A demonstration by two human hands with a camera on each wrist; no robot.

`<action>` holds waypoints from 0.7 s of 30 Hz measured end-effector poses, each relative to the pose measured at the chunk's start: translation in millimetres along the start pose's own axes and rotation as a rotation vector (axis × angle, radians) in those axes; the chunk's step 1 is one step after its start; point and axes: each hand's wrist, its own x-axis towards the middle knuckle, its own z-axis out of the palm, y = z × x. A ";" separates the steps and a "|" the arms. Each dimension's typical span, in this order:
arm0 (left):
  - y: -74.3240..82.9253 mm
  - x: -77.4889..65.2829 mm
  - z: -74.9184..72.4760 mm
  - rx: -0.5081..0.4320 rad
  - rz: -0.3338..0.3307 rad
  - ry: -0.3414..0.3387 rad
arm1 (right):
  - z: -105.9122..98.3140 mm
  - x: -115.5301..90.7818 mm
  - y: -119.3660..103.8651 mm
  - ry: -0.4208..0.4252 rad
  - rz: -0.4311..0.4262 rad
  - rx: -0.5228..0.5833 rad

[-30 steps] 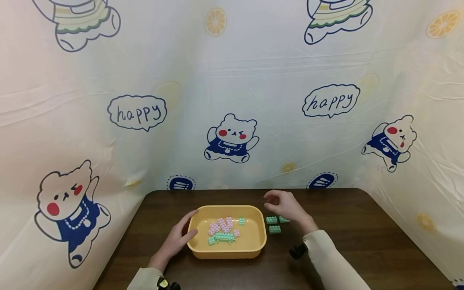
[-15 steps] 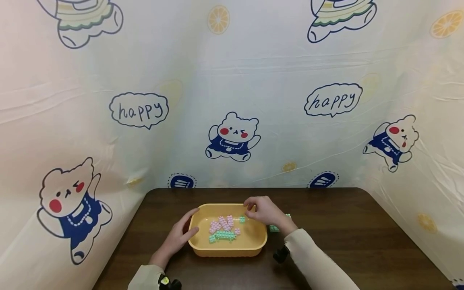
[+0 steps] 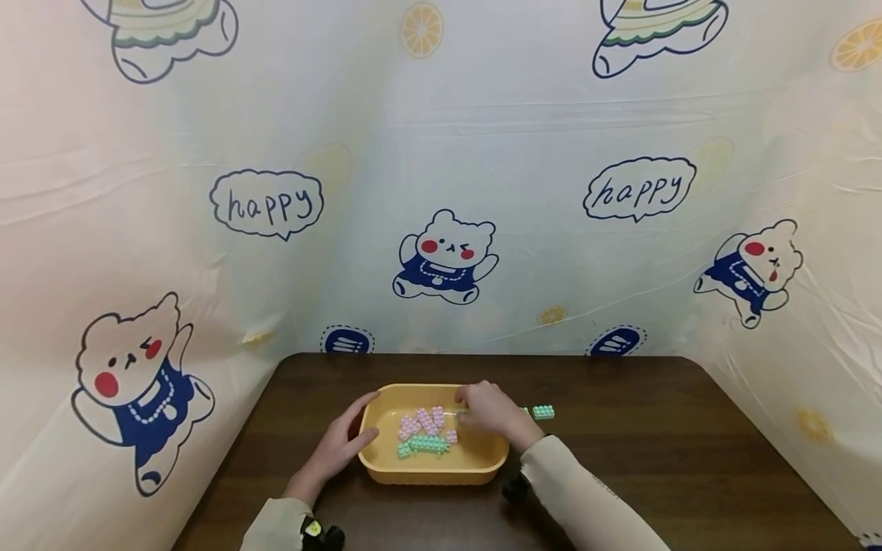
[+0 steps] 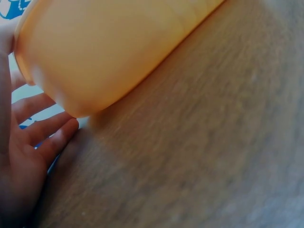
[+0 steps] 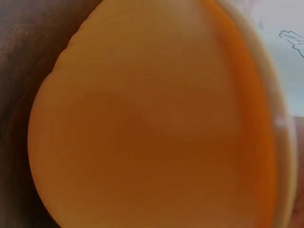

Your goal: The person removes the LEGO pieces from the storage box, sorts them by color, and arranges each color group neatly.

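My left hand point(image 3: 335, 451) grips the left end of a yellow plastic tray point(image 3: 430, 474); its thumb lies over the rim, and its fingers point(image 4: 40, 128) are against the outer wall. My right hand point(image 3: 488, 408) reaches over the right rim into the tray. Its fingertips are at a small green building brick point(image 3: 460, 414), mostly hidden by the hand, so whether they pinch it is unclear. Pink bricks point(image 3: 427, 421) lie in the tray's middle, with joined green bricks point(image 3: 428, 444) in front. The right wrist view is filled by the tray's outer wall point(image 5: 142, 142).
On the dark wooden table point(image 3: 648, 444), a green brick point(image 3: 543, 412) lies right of the tray. Another beside it is mostly hidden behind the right wrist. A patterned cloth point(image 3: 441, 153) hangs behind the table.
My right hand has moved left from above the green bricks on the table and down into the tray, over the small green brick. The left hand stays at the tray.
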 end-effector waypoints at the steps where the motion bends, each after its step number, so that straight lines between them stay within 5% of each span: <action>1: -0.2 -0.1 -0.3 -0.003 -0.001 -0.001 | 1.7 0.4 -0.6 -0.006 0.006 -0.009; 8: 2.7 -0.5 -0.5 0.006 0.005 -0.006 | 9.5 0.2 -3.5 0.007 -0.005 -0.062; 17: 41.5 -5.7 -8.4 0.014 -0.006 -0.045 | 17.8 4.3 -1.3 0.060 -0.038 -0.153; 21: 46.3 -7.6 -9.4 0.019 -0.008 -0.043 | 22.1 5.3 -0.6 0.077 -0.049 -0.187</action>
